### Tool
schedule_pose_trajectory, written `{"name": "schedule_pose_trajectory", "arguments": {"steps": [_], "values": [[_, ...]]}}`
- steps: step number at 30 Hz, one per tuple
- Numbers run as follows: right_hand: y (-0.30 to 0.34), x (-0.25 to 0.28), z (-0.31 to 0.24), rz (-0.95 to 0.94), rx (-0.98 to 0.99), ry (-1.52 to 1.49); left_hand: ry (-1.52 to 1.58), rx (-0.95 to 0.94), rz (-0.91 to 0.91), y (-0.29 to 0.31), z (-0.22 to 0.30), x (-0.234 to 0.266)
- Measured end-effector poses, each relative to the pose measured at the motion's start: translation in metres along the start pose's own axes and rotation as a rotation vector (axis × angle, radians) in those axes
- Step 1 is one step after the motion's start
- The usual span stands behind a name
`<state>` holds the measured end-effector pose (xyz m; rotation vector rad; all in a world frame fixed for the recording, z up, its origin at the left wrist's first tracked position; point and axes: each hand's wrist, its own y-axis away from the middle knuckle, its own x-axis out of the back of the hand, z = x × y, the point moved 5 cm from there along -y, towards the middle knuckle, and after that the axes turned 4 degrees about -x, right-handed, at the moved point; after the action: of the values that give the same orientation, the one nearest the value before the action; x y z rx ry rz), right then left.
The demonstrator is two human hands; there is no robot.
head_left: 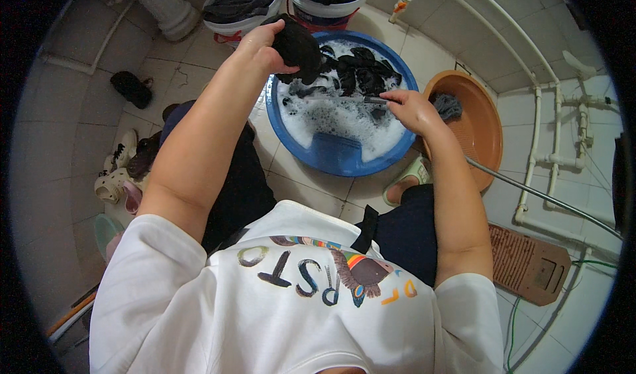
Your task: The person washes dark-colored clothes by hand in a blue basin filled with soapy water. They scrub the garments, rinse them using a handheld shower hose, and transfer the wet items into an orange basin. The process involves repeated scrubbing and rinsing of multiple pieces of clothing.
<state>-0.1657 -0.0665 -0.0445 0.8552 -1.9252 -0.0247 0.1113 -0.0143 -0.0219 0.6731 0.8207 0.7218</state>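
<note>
My left hand (262, 46) grips a black, rounded, wet-looking bundle (297, 48) above the far left rim of a blue basin (344, 167). I cannot tell whether it is cloth or a shoe. Pinched in my right hand (414, 111), over the basin's right side, is a slim stick-like tool with a dark handle (375, 100). Its thin pale length points left, low over the suds, and its far end is hard to make out. Soapy water with white foam (331, 119) fills the basin. Black clothes (364, 71) lie heaped in its far part.
Two white buckets (328, 6) of dark cloth stand behind the basin. To its right is an orange basin (491, 132) holding a grey bundle. A brown washboard (528, 263), pale pipes (535, 129) and a metal pole (543, 196) are at right; shoes (112, 185) lie left.
</note>
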Motion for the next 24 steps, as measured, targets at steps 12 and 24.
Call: {"name": "schedule_pose_trajectory", "arguments": {"steps": [12,24], "values": [[0.0046,0.0032,-0.0054,-0.035,0.011,0.063,-0.008,0.021,-0.044,-0.0031,-0.0066,-0.0047],[0.0057,0.0023,-0.0058,-0.036,-0.023,0.098,-0.041,0.014,-0.012,-0.0039,-0.0071,-0.0040]]}}
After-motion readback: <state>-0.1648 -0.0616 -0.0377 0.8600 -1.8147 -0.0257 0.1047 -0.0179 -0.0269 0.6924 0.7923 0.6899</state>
